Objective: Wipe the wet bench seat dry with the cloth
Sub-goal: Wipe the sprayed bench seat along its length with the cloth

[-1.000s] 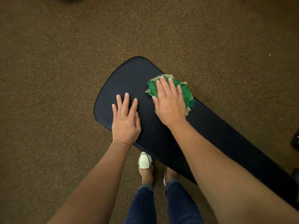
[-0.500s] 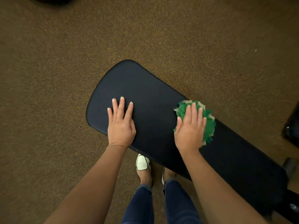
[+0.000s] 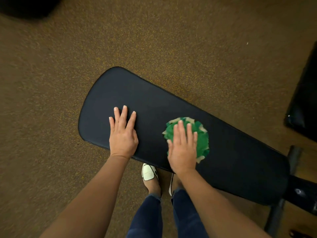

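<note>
Both hands lie flat with straight fingers, and neither pinches anything. The right hand (image 3: 182, 150) is palm-down on the green cloth (image 3: 203, 140), pressing it onto the bench seat (image 3: 154, 100) by the near long edge, about mid-length. The left hand (image 3: 123, 134) is spread on the bare cover toward the rounded left end, also close to the near edge; it looks like a brace. The hands are apart. White shoes (image 3: 148, 172) stand just under the near edge, between the arms.

The cloth is bunched into a rough round wad, green with pale frayed bits at the rim. It shows past the fingertips and off the right side of the hand. It is likely light, soft and limp, with no shape of its own, and should get heavier as it soaks up water. A flat palm on the middle of the wad suits pushing. To lift or refold it, pinch the exposed bunched edge on the far right. It could slip out from under the palm or unroll on the smooth cover.

The seat has a dark, smooth padded cover, probably slick when wet, with a little give under pressure. It sits on a black metal frame (image 3: 298, 188) at the right end and looks heavy, so it is not something to shift. Wetness cannot be told, since no drops or sheen are readable. The far long edge is bare.

Beyond it is speckled brown floor (image 3: 154, 40). A dark padded object (image 3: 303, 109) sits at the far right, well apart from the seat.
</note>
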### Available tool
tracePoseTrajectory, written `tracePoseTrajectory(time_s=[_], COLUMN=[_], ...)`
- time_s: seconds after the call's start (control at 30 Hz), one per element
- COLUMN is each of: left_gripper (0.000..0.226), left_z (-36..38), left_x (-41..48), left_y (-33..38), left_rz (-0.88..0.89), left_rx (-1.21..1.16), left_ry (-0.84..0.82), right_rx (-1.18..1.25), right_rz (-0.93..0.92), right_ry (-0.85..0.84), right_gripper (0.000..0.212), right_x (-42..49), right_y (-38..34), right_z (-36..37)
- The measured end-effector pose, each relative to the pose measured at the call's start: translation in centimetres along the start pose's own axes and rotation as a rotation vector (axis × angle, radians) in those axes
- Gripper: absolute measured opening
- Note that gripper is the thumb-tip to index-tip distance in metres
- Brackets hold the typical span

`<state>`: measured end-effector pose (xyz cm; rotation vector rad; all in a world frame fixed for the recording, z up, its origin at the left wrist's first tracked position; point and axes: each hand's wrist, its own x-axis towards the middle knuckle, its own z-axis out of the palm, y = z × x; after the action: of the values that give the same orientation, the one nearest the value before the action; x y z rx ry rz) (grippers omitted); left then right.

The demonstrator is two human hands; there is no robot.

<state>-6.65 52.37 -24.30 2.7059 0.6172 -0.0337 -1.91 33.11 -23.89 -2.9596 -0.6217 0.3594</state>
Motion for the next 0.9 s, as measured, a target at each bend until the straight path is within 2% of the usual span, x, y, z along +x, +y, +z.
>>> tracePoseTrajectory(time_s=[0.07, 0.13, 0.2, 0.27, 0.33, 0.4, 0.5, 0.57, 0.6, 0.7, 0.77, 0.83, 0.9], left_gripper=[0.050, 0.049, 0.049, 0.048, 0.048, 0.048, 0.048, 0.048, 0.048, 0.048, 0.047, 0.047, 0.047], left_z=[0.1, 0.2, 0.4, 0.5, 0.7, 0.9, 1.0, 1.1, 1.2, 1.2, 1.3, 1.6, 1.8], left_x=[0.0, -0.1, -0.1, -0.1, -0.1, -0.3, -0.1, -0.2, -0.3, -0.3, -0.3, -0.4, -0.4], left_y=[0.1, 0.2, 0.3, 0.4, 0.5, 0.6, 0.8, 0.7, 0.8, 1.1, 1.5, 2.0, 2.4], left_rz=[0.007, 0.012, 0.014, 0.013, 0.007, -0.003, -0.017, -0.021, -0.022, -0.035, -0.039, -0.041, -0.059], left_rx=[-0.002, 0.005, -0.001, -0.007, -0.006, -0.012, -0.001, 0.005, 0.007, 0.005, -0.001, -0.009, -0.021], left_ry=[0.005, 0.009, 0.020, 0.042, 0.069, 0.086, 0.104, 0.108, 0.110, 0.118, 0.128, 0.140, 0.153], right_rx=[-0.029, -0.045, -0.044, 0.009, 0.052, 0.023, -0.025, -0.029, -0.027, 0.041, 0.075, 0.027, -0.009], right_rz=[-0.273, -0.401, -0.288, 0.003, 0.203, 0.188, -0.146, -0.261, -0.217, 0.219, 0.367, 0.289, 0.090], right_ry=[-0.031, -0.054, -0.023, 0.015, 0.061, 0.024, -0.025, -0.066, -0.062, 0.040, 0.099, 0.051, 0.003], right_gripper=[0.055, 0.055, 0.056, 0.057, 0.057, 0.057, 0.058, 0.058, 0.058, 0.056, 0.058, 0.061, 0.061], right_x=[0.9, 4.0, 6.1, 5.6, 3.4, 1.4, 2.0, 4.3, 4.9, 3.5, 0.4, -1.9, -1.6], right_y=[-0.7, -0.1, 1.9, 4.5, 5.0, 3.3, 1.4, 2.6, 4.0, 9.2, 9.7, 7.5, 5.5], right_z=[-0.2, -0.8, -1.3, -1.4, -1.1, -0.8, -0.6, -1.1, -1.4, -1.5, -1.2, -0.6, -0.5])
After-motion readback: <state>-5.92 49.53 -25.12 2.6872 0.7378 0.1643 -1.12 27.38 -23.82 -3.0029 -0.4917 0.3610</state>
